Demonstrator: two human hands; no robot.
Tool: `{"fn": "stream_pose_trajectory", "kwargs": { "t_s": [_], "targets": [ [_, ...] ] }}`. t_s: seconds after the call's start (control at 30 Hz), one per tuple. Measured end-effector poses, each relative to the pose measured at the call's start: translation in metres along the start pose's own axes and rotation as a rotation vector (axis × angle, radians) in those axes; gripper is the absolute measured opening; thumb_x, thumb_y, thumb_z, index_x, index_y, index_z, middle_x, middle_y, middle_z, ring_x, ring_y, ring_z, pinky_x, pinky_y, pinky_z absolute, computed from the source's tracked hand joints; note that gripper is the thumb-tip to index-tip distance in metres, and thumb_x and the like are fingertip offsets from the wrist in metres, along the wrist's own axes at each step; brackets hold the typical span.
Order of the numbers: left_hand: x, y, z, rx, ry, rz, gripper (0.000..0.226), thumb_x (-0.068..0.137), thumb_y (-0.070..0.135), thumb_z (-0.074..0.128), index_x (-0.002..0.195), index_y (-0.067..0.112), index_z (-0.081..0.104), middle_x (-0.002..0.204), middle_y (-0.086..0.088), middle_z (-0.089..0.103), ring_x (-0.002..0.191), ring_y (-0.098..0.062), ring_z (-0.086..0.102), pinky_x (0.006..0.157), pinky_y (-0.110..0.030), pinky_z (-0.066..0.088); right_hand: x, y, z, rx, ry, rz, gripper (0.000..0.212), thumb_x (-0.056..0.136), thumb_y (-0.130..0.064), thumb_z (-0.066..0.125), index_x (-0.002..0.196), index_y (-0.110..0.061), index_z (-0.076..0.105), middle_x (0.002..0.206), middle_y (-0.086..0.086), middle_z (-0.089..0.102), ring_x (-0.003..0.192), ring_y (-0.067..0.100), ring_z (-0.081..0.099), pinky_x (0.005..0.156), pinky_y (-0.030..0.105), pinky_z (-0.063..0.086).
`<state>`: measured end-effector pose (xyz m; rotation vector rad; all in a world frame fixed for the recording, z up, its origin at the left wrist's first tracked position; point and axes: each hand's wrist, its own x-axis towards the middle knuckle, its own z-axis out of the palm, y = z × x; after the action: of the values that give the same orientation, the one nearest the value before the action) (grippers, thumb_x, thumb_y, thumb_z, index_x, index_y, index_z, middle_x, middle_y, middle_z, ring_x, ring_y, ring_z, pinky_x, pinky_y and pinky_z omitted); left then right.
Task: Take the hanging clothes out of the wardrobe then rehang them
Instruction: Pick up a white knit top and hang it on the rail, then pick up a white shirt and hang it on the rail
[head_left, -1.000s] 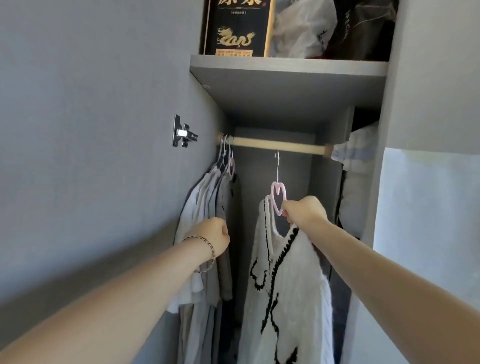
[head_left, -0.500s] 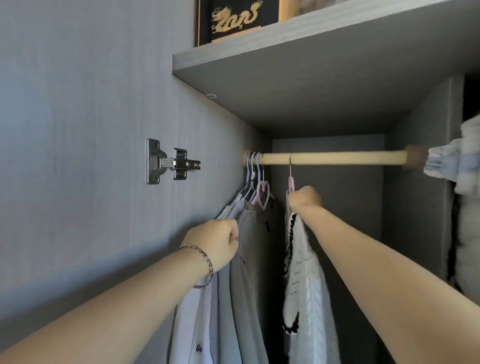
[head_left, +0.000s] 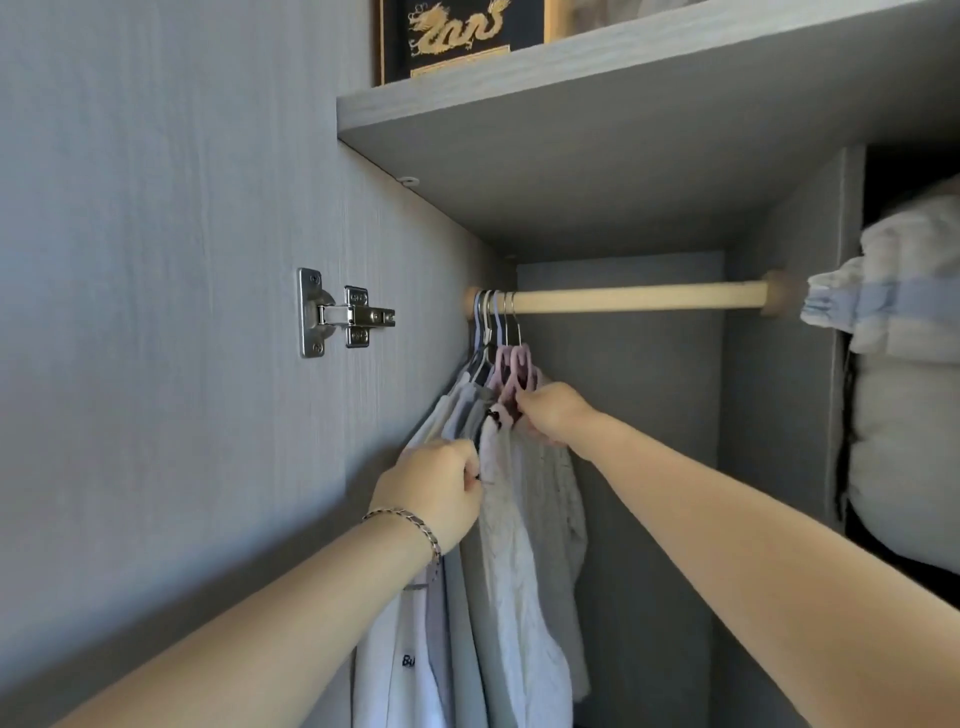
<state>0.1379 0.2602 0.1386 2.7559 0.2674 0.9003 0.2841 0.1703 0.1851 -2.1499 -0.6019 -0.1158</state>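
Observation:
A wooden rail (head_left: 634, 297) crosses the wardrobe under a grey shelf. Several hangers are bunched at its left end, two of them pink (head_left: 511, 366). Pale shirts and a white knitted sweater (head_left: 524, 545) hang from them against the left wall. My right hand (head_left: 553, 410) grips the pink hanger of the white sweater just below its hook, pressed up against the other hangers. My left hand (head_left: 441, 488), with a bracelet on the wrist, is curled round the shoulder fabric of the hanging clothes (head_left: 457, 421) beside the sweater.
The grey shelf (head_left: 597, 93) overhead carries a black box with a gold dragon (head_left: 452, 31). A metal door hinge (head_left: 337, 312) sits on the left panel. Folded bedding (head_left: 904, 364) fills the compartment at the right. The rail is bare from the hangers to its right end.
My right hand has slid the sweater's hanger left along the rail until it met the bunched hangers. My left hand stays on the hanging clothes. The camera has moved closer.

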Motion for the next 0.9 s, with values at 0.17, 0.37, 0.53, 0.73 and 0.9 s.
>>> {"fn": "stream_pose_trajectory", "kwargs": {
  "t_s": [0.17, 0.37, 0.53, 0.73, 0.9],
  "targets": [
    [-0.052, 0.014, 0.003, -0.006, -0.203, 0.078, 0.028, 0.094, 0.025, 0.039, 0.067, 0.020, 0.043, 0.072, 0.001, 0.051, 0.074, -0.022, 0.052, 0.061, -0.026, 0.035, -0.109, 0.035, 0.001, -0.154, -0.126, 0.137, 0.016, 0.093, -0.010, 0.049, 0.078, -0.012, 0.052, 0.068, 0.003, 0.054, 0.055, 0.012, 0.050, 0.052, 0.020, 0.042],
    [-0.147, 0.054, 0.028, -0.009, -0.543, 0.242, 0.028, 0.093, 0.028, 0.041, 0.065, 0.022, 0.041, 0.068, 0.004, 0.049, 0.074, -0.023, 0.052, 0.059, -0.024, 0.036, -0.279, 0.076, -0.006, -0.295, -0.137, 0.282, 0.008, 0.093, -0.010, 0.049, 0.091, -0.013, 0.056, 0.068, -0.002, 0.057, 0.058, 0.009, 0.054, 0.061, 0.019, 0.046],
    [-0.243, 0.121, 0.045, -0.067, -0.762, 0.453, 0.020, 0.089, 0.023, 0.042, 0.071, 0.020, 0.050, 0.073, 0.000, 0.056, 0.068, -0.023, 0.051, 0.064, -0.025, 0.039, -0.437, 0.113, -0.038, -0.415, -0.136, 0.530, 0.019, 0.093, -0.011, 0.048, 0.101, -0.006, 0.065, 0.083, 0.006, 0.066, 0.068, 0.016, 0.057, 0.069, 0.025, 0.051],
    [-0.382, 0.243, 0.062, -0.143, -0.953, 0.699, 0.016, 0.084, 0.020, 0.044, 0.069, 0.020, 0.048, 0.087, -0.002, 0.066, 0.085, -0.024, 0.065, 0.075, -0.028, 0.049, -0.650, 0.161, -0.096, -0.488, -0.106, 0.847, 0.025, 0.090, -0.013, 0.041, 0.084, -0.007, 0.064, 0.089, 0.011, 0.071, 0.056, 0.013, 0.053, 0.054, 0.016, 0.042],
    [-0.533, 0.363, 0.068, -0.204, -1.052, 0.980, 0.016, 0.088, 0.021, 0.042, 0.076, 0.021, 0.052, 0.101, -0.006, 0.068, 0.097, -0.025, 0.064, 0.082, -0.029, 0.048, -0.839, 0.193, -0.134, -0.322, 0.126, 1.107, 0.024, 0.090, -0.017, 0.044, 0.090, -0.007, 0.066, 0.075, -0.002, 0.064, 0.053, 0.003, 0.051, 0.045, 0.005, 0.039]
  ]
}}
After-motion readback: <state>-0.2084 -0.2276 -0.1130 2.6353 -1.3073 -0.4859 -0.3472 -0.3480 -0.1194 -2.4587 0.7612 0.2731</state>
